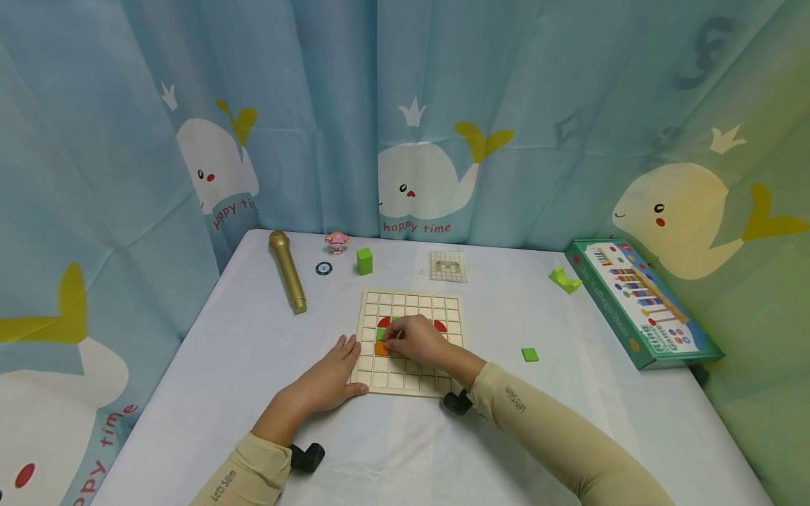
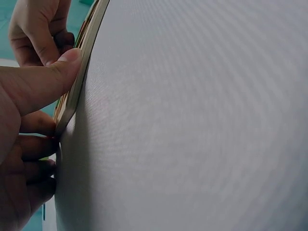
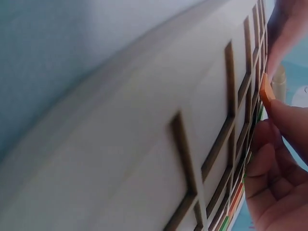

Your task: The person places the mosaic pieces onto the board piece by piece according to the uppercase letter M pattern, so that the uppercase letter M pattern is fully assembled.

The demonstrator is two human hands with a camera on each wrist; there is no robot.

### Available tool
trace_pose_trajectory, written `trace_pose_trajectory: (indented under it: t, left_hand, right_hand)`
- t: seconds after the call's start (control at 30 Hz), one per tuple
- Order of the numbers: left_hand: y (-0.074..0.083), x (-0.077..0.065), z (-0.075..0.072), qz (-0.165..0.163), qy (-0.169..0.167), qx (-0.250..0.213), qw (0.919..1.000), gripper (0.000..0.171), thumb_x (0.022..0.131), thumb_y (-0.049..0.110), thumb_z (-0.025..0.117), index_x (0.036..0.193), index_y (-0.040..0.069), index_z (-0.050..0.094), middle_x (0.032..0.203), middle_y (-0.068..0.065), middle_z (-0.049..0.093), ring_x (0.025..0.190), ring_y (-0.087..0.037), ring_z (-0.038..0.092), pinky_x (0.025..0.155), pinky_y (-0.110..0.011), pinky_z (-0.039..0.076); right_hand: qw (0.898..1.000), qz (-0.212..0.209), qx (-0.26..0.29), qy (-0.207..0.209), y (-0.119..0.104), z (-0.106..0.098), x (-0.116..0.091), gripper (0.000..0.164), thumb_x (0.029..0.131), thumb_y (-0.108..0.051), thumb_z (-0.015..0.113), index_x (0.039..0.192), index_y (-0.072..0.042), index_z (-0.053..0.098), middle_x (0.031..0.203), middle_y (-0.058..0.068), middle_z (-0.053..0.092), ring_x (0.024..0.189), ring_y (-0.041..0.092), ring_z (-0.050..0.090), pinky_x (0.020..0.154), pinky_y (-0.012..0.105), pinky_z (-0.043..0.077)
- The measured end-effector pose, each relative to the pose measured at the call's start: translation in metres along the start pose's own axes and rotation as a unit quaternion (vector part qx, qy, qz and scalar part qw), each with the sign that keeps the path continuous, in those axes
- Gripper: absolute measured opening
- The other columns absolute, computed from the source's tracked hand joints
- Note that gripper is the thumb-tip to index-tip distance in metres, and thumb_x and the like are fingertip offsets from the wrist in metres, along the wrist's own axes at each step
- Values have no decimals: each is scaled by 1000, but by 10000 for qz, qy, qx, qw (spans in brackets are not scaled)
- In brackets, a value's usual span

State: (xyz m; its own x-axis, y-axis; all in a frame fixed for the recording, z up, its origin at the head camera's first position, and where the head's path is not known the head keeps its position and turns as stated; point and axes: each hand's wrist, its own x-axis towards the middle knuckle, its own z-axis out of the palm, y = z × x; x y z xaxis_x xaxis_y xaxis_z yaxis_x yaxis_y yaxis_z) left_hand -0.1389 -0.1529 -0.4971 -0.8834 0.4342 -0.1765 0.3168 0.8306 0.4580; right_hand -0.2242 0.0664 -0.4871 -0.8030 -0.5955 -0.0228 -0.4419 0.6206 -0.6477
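A wooden grid board (image 1: 405, 391) lies on the white table. My left hand (image 1: 330, 376) rests at its left side, fingers spread and the thumb at the near corner. Over the board's middle, my right hand (image 1: 418, 339) pinches an orange square tile (image 1: 381, 348); in the right wrist view the orange tile (image 3: 266, 91) stands tilted at the thumb tip, low against the grid. Behind it sits a green tile (image 1: 381, 334). Rounded red pieces (image 1: 384, 322) show left and right of the hand, which hides the grid between them.
Right of the board lies a loose green tile (image 1: 530, 355). Beyond it are a pattern card (image 1: 447, 267), a green block (image 1: 364, 261), a round disc (image 1: 324, 268), a pink figurine (image 1: 337, 242) and a gold microphone (image 1: 287, 273). A green arch (image 1: 564, 280) lies near a game box (image 1: 642, 302).
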Motion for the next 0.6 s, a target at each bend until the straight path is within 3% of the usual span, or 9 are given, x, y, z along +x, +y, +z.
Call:
trace_pose_trajectory:
  t: [0.6]
  left_hand:
    - [0, 0, 2, -31, 21, -6, 10000, 85, 95, 42, 68, 154, -7, 32, 163, -22, 22, 152, -37, 15, 119, -48, 25]
  right_hand:
    - [9981, -168, -580, -78, -4, 1, 0, 4, 91, -14, 77, 92, -12, 80, 87, -7, 73, 81, 6, 63, 72, 25, 53]
